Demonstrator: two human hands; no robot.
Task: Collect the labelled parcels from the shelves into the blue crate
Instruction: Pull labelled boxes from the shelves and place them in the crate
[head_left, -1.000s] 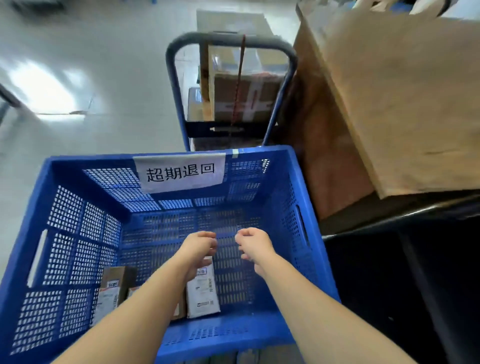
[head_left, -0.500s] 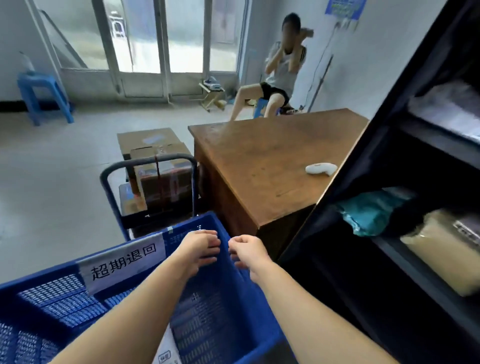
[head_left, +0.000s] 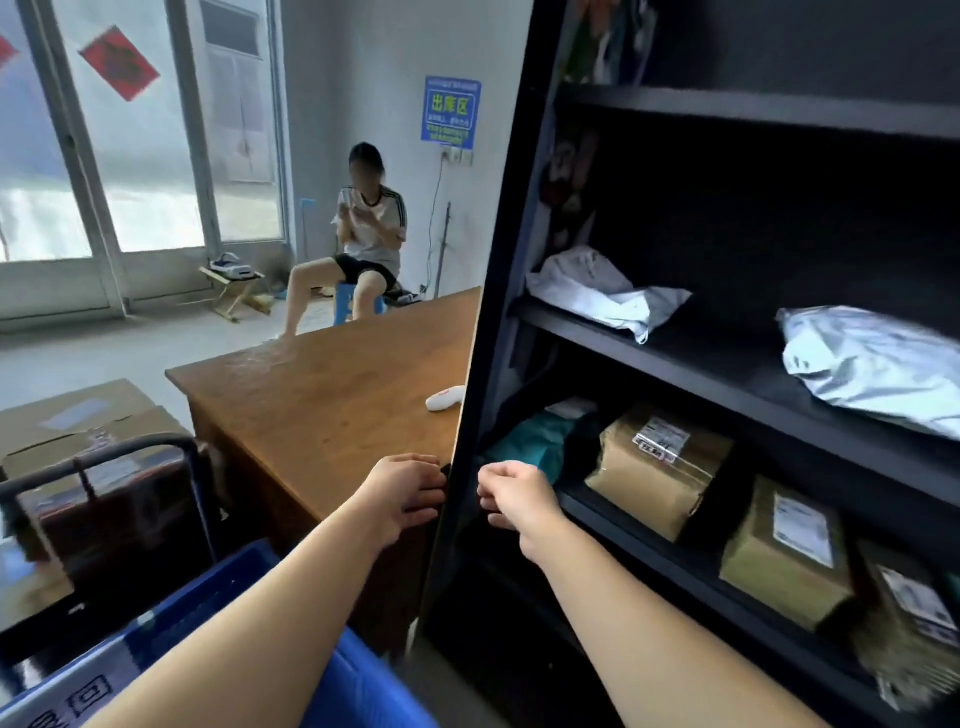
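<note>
Both arms reach forward at chest height. My left hand (head_left: 404, 493) hovers in front of the desk corner with fingers loosely curled, holding nothing. Beside it, my right hand (head_left: 514, 501) hangs empty before the black shelf unit (head_left: 498, 291), also loosely curled. On the lower shelf lie a brown labelled parcel (head_left: 654, 467), a second brown labelled box (head_left: 789, 551) and a third labelled parcel (head_left: 914, 623). A teal bag (head_left: 535, 441) sits at that shelf's left end. A white bag (head_left: 602, 291) and a silver bag (head_left: 872, 364) lie one shelf up. The blue crate (head_left: 358, 686) shows only its corner, bottom left.
A wooden desk (head_left: 322, 395) with a white scanner (head_left: 444, 397) stands left of the shelves. A trolley (head_left: 104, 457) loaded with cardboard boxes (head_left: 72, 421) is at the far left. A person sits on a blue stool (head_left: 348, 301) by the back wall.
The view has swung up and right, from looking down into the blue crate to facing the shelves. Both hands stayed empty and side by side, now level with the lower shelf.
</note>
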